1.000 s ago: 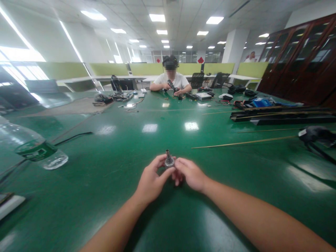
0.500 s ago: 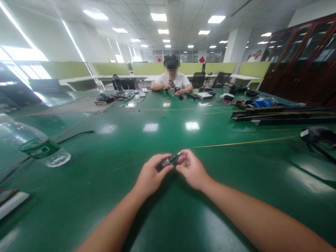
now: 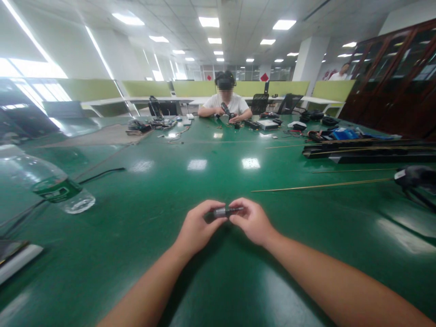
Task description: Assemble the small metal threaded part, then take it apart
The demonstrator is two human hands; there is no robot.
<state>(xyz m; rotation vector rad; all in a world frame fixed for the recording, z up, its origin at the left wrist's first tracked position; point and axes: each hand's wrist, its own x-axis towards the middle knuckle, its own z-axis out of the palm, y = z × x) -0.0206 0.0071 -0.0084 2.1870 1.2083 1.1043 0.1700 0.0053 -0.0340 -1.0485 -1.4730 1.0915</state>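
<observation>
My left hand (image 3: 196, 230) grips a small grey metal cylinder (image 3: 220, 212) between thumb and fingers, above the green table. A thin dark shaft (image 3: 235, 209) sticks out of its right end and lies nearly level. My right hand (image 3: 254, 222) has its fingers curled around this shaft, thumb below and forefinger above. The two hands' fingertips almost meet. Its exact kind cannot be made out, and part of the cylinder is hidden in my left palm.
The green table (image 3: 143, 263) carries a plastic bottle (image 3: 61, 188) at left and thin brass-coloured rods (image 3: 313, 186) at right. Black channel pieces (image 3: 368, 152) lie farther right, beside a black device (image 3: 415, 179). Across the table a person (image 3: 225, 102) handles a power tool.
The cylinder and shaft have turned from slanting up to nearly level. My right fingers have moved from the shaft's tip to around it. The view has shifted slightly.
</observation>
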